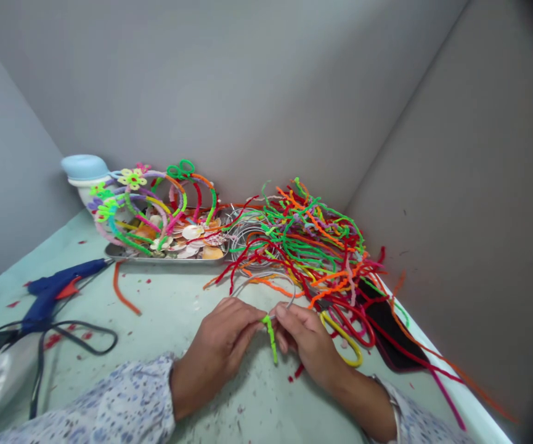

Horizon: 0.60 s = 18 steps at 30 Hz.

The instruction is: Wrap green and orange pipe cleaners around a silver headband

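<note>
Between my two hands, near the front middle of the table, is a lime green pipe cleaner (271, 343) with its loose end hanging down. A thin silvery headband (279, 275) arches up behind my fingers. The fingers of my left hand (227, 330) pinch the pipe cleaner at its top. Opposite, my right hand (307, 336) has its thumb and fingers closed on the headband, close beside the green piece. My fingers hide part of the spot where pipe cleaner and headband meet.
A metal tray (178, 261) at back left holds shells and colourful wrapped headbands. Tangled pipe cleaners (312, 240) heap at back right, near yellow-handled scissors (347, 345) and a dark phone (393, 333). To the left lie a blue glue gun (53, 290) and a blue-capped white bottle (85, 172).
</note>
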Motion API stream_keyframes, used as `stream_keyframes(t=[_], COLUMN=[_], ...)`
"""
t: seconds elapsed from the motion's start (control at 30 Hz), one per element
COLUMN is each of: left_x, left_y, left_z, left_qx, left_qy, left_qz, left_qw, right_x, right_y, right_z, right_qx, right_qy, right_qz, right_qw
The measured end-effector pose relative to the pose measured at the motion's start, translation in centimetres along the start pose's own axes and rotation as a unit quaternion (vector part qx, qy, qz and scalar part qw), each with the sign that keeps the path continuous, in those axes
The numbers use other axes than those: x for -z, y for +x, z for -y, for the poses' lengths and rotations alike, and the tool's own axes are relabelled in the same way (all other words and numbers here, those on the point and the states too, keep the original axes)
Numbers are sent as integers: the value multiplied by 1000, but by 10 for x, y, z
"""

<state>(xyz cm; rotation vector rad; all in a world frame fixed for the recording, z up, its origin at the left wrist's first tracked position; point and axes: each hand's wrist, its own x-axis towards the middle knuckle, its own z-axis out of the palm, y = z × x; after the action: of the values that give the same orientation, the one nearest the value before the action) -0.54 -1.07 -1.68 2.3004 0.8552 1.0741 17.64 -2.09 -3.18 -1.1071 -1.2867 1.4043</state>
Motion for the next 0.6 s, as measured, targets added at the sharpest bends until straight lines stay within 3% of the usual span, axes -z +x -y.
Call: stream_keyframes(t=[0.6], left_x=[3], left_y=[2], left_z=[4], left_qx=[-43], left_qy=[67], left_qz=[18], left_qw=[997], right_x=[1], right_y=[4], right_z=[-2], right_qx=[-71], right_qy=[72], right_qz=[24], right_qw=[995])
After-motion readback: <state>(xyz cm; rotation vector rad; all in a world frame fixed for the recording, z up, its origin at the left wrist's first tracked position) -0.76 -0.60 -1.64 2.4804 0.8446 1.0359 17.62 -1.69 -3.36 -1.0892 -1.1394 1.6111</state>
